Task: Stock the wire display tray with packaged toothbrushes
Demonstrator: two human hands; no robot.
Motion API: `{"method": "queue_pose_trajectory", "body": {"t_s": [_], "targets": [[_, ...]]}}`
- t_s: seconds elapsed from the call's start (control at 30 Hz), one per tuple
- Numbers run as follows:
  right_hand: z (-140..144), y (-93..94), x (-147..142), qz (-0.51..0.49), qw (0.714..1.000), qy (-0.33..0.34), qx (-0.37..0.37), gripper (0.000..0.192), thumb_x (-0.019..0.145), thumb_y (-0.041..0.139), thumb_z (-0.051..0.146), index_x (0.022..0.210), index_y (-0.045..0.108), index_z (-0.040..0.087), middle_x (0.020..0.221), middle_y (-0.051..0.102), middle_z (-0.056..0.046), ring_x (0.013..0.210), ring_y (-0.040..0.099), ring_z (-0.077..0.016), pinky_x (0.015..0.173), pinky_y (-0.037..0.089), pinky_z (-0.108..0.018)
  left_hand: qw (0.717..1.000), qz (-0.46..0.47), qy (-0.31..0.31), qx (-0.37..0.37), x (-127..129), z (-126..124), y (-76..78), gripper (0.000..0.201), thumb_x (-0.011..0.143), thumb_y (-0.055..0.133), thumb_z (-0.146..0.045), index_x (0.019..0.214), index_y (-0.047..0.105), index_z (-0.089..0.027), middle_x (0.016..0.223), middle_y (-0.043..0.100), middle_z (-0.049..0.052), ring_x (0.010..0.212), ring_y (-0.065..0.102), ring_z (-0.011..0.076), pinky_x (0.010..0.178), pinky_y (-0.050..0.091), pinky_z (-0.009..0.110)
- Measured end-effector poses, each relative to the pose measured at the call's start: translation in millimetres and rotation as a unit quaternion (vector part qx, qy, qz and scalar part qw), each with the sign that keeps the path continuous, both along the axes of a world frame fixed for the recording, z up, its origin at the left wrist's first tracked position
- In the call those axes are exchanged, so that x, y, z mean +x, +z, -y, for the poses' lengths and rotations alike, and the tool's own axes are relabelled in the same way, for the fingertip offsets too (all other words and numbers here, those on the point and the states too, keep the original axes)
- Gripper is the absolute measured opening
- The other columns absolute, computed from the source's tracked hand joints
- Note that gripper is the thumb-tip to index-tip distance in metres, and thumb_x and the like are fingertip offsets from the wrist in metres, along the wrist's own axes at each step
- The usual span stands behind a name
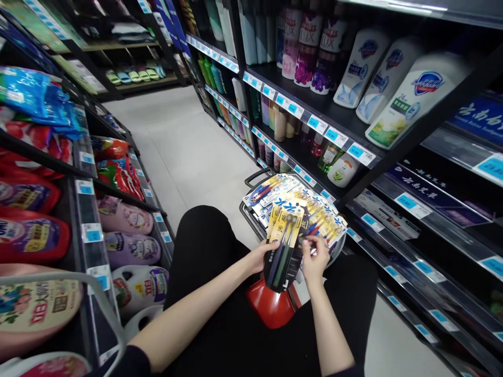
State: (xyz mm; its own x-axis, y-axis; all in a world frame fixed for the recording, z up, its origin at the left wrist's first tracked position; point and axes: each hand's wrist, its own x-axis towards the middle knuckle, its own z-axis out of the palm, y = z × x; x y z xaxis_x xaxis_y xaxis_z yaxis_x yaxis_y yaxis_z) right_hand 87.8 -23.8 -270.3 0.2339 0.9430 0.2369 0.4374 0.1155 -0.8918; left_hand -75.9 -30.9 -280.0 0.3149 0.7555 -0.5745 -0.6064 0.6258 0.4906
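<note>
Holding a toothbrush pack (283, 251) low in the centre of the frame, the left hand (260, 257) grips its edge while the right hand (314, 259) pinches the other side; keep it flat above the basket (251, 214) of packs (298, 201), thumbs off the blister.

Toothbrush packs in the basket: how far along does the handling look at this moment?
Done: nothing shows as placed yet. In hand: the left hand and right hand both grip one dark toothbrush pack over the basket. Left: a fanned stack of toothbrush packs lies in the basket beside the shelf.
</note>
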Motion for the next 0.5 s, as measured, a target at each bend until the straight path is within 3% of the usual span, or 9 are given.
{"method": "queue_pose_trajectory", "body": {"t_s": [0.07,0.13,0.27,0.43,0.5], "targets": [[6.0,4.9,-8.3,0.068,0.996,0.060,-0.004,0.033,0.082,0.055,0.048,0.075,0.058,0.016,0.072,0.053,-0.003,0.081,0.043,-0.0147,0.078,0.034,-0.026,1.000,-0.004,0.003,0.014,0.3,-0.3,-1.5,0.040,0.057,0.080,-0.023,0.092,0.067,-0.008,0.084,0.072,0.012,0.070,0.067,0.0187,0.072,0.054,0.030],[9.1,4.8,-15.2,0.061,0.992,0.096,-0.048,0.037,0.081,0.057,0.049,0.067,0.053,0.016,0.069,0.051,-0.002,0.081,0.042,-0.0146,0.076,0.034,-0.025,0.999,-0.008,0.011,0.034,0.9,-1.0,-2.0,0.040,0.055,0.081,-0.023,0.090,0.067,-0.008,0.083,0.072,0.011,0.070,0.067,0.0185,0.073,0.054,0.029],[5.4,-2.2,-16.7,-0.136,0.981,0.078,-0.118,0.041,0.077,0.058,0.052,0.066,0.047,0.015,0.067,0.047,0.000,0.071,0.042,-0.0108,0.070,0.036,-0.023,0.998,-0.014,0.045,0.031,1.9,-4.1,1.0,0.037,0.059,0.080,-0.024,0.090,0.066,-0.008,0.082,0.072,0.011,0.072,0.067,0.0188,0.072,0.054,0.029],[-9.2,-1.1,5.6,-0.433,0.891,-0.056,-0.120,0.044,0.069,0.064,0.049,0.099,0.056,0.017,0.090,0.059,-0.003,0.082,0.055,-0.0136,0.077,0.045,-0.026,0.998,-0.008,0.062,0.012,-0.4,-6.2,5.1,0.028,0.067,0.073,-0.019,0.093,0.064,-0.010,0.075,0.070,0.007,0.065,0.065,0.0157,0.066,0.055,0.027],[-13.6,2.3,17.2,-0.496,0.854,-0.057,-0.146,0.052,0.071,0.060,0.053,0.110,0.055,0.018,0.099,0.061,-0.006,0.090,0.058,-0.0180,0.081,0.048,-0.032,0.999,-0.002,0.046,0.015,-1.1,-5.3,5.4,0.027,0.068,0.073,-0.019,0.092,0.064,-0.010,0.073,0.069,0.007,0.063,0.065,0.0151,0.066,0.055,0.027]]}}
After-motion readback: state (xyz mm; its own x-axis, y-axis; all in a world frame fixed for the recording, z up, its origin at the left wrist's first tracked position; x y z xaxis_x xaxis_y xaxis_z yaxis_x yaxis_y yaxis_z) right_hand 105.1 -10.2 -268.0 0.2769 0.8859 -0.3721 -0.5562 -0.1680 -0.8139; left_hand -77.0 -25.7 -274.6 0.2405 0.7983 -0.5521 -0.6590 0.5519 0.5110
